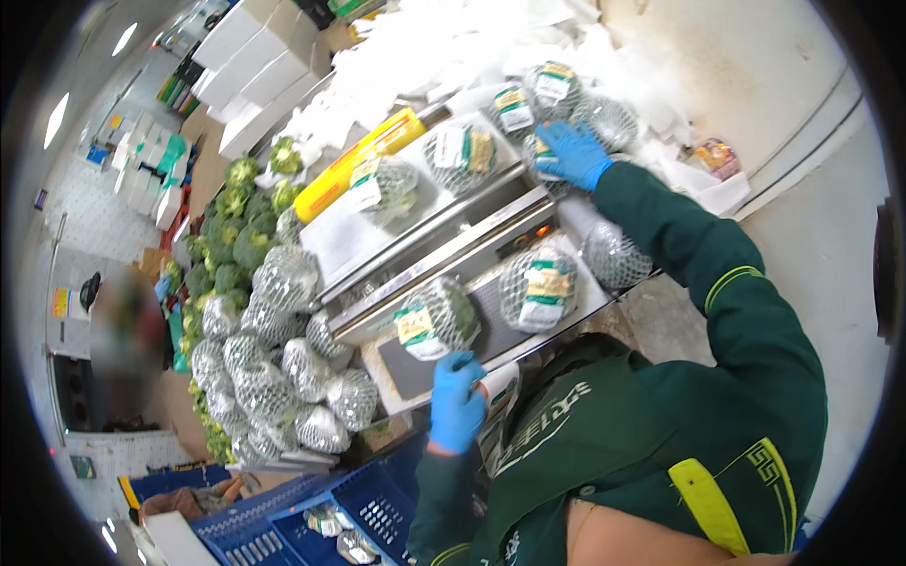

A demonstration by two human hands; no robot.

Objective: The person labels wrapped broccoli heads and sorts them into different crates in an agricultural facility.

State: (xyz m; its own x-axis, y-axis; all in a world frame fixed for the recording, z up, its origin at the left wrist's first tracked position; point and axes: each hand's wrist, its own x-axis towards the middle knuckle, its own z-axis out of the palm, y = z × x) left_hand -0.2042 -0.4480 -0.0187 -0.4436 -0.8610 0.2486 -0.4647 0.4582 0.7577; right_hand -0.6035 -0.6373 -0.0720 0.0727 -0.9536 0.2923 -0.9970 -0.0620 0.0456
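Note:
My right hand (575, 154), in a blue glove, grips a netted, labelled broccoli pack (545, 150) at the far end of a wrapping machine. My left hand (456, 403), also gloved, is curled at the machine's near edge, close to a netted broccoli head (440, 318) with a green and yellow label. What is inside its fingers is hidden. Another labelled pack (539, 289) sits beside that head on the dark plate (492, 301). Two more netted packs, a left one (386, 187) and a right one (460, 159), rest on the white upper surface (340, 251).
Foam-netted broccoli (265, 385) is heaped at the left, beside bare broccoli (237, 237). A yellow roll (361, 164) lies along the machine's back edge. White foam netting (453, 49) piles behind. Blue crates (379, 506) stand below; a person (127, 339) is farther off.

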